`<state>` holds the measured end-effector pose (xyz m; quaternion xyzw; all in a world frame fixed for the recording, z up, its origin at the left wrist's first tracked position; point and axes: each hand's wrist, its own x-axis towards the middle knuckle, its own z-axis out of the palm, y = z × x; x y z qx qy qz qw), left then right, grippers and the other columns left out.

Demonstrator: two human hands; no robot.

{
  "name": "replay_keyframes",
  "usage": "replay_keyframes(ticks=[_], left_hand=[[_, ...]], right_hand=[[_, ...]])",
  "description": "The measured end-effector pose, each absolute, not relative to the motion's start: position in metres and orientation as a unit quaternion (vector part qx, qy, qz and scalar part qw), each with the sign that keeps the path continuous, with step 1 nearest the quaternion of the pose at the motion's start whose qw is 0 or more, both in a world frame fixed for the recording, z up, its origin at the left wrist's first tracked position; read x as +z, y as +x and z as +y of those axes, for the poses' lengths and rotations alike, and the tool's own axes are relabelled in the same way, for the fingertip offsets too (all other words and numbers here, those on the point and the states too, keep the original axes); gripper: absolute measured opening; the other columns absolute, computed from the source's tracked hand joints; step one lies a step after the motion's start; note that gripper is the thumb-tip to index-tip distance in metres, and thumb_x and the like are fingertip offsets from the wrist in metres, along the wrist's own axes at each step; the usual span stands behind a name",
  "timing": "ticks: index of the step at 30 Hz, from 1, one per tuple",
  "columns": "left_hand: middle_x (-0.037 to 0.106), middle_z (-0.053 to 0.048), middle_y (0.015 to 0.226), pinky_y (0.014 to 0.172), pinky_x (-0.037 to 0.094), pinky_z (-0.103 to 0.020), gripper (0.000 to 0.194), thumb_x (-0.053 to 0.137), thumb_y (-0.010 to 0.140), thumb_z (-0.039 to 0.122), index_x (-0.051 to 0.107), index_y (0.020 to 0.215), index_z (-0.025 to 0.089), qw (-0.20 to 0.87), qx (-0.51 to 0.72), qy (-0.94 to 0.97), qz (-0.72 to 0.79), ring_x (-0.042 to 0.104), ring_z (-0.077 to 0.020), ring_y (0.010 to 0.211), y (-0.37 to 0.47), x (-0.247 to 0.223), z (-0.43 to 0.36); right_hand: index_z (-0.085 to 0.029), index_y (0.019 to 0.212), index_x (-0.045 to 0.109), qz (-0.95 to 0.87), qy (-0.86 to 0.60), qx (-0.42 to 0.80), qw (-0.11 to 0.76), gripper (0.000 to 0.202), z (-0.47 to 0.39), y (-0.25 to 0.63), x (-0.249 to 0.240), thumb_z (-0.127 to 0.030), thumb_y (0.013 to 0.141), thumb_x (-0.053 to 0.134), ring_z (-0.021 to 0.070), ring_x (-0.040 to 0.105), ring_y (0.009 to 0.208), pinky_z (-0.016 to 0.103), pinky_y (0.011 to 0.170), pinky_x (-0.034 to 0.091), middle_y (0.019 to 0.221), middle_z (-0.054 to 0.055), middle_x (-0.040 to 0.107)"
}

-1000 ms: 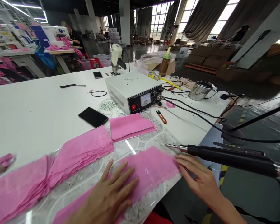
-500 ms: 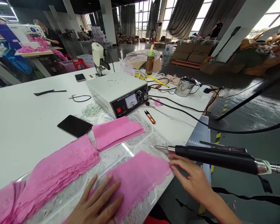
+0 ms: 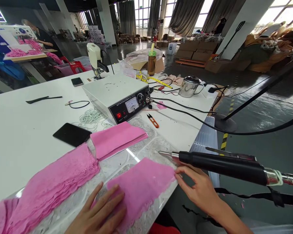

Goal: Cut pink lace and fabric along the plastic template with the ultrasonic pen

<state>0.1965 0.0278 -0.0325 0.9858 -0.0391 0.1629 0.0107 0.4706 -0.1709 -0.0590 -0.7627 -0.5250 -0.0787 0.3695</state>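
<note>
A pink fabric piece (image 3: 146, 185) with a scalloped edge lies flat at the table's front edge. My left hand (image 3: 100, 208) rests on its left part, fingers spread. My right hand (image 3: 197, 188) pinches its right corner between thumb and forefinger. Just above the right hand is a black handpiece (image 3: 219, 164) with a pointed metal tip and a hose at its rear; what bears it I cannot tell. Left of the piece lies a stack of lace-edged pink pieces (image 3: 61, 175). Behind it is a folded pink stack (image 3: 117, 139).
A white control box (image 3: 117, 94) with a dial stands behind the fabric. Orange thread snips (image 3: 153, 121), a black phone (image 3: 72, 134) and pale cord (image 3: 91, 118) lie nearby. A glass mug (image 3: 189, 87) and a bottle (image 3: 151, 63) stand farther back. A black cable (image 3: 224, 130) crosses the right side.
The view has shifted slightly, so the table things appear a little farther left. Both hands keep nearly the same places on the fabric, with the right-hand pinch still at the corner.
</note>
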Motion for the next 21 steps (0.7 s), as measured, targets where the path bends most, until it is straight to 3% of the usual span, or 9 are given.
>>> replay_keyframes(ticks=[4, 12, 18, 21], left_hand=[[0.063, -0.001, 0.133, 0.123, 0.011, -0.044, 0.033, 0.038, 0.104, 0.034, 0.068, 0.115, 0.024, 0.005, 0.156, 0.986, -0.065, 0.044, -0.0189, 0.137, 0.200, -0.026, 0.033], [0.058, -0.001, 0.138, 0.123, 0.005, -0.043, 0.029, 0.048, 0.100, 0.030, 0.064, 0.123, 0.023, -0.025, 0.079, 0.988, -0.133, 0.039, -0.0186, 0.140, 0.221, -0.001, 0.036], [0.041, -0.004, 0.152, 0.122, 0.015, -0.050, 0.044, 0.049, 0.098, 0.019, 0.047, 0.142, 0.019, 0.045, 0.044, 0.986, -0.156, 0.030, -0.0238, 0.145, 0.274, -0.015, 0.031], [0.040, -0.006, 0.152, 0.120, 0.019, -0.051, 0.046, 0.048, 0.100, 0.026, 0.043, 0.145, 0.019, 0.060, 0.025, 0.983, -0.171, 0.032, -0.0259, 0.143, 0.294, -0.023, 0.032]], right_hand=[[-0.024, 0.078, 0.060, -0.507, -0.774, -0.070, 0.373, 0.013, -0.172, 0.470, -0.060, -0.023, 0.089, 0.056, 0.0152, 0.067, 0.065, 0.024, 0.059, 0.052, 0.071, -0.002, 0.068], [-0.024, 0.080, 0.061, -0.491, -0.778, -0.080, 0.384, 0.011, -0.169, 0.465, -0.063, -0.026, 0.089, 0.055, 0.0197, 0.068, 0.080, 0.029, 0.070, 0.054, 0.081, 0.003, 0.068], [-0.024, 0.080, 0.062, -0.466, -0.780, -0.092, 0.407, 0.012, -0.171, 0.468, -0.068, -0.023, 0.088, 0.054, 0.0207, 0.071, 0.078, 0.029, 0.066, 0.057, 0.081, 0.004, 0.071], [-0.024, 0.085, 0.066, -0.426, -0.792, -0.091, 0.428, 0.009, -0.177, 0.473, -0.073, -0.027, 0.086, 0.059, 0.0222, 0.073, 0.074, 0.030, 0.064, 0.060, 0.083, 0.005, 0.075]])
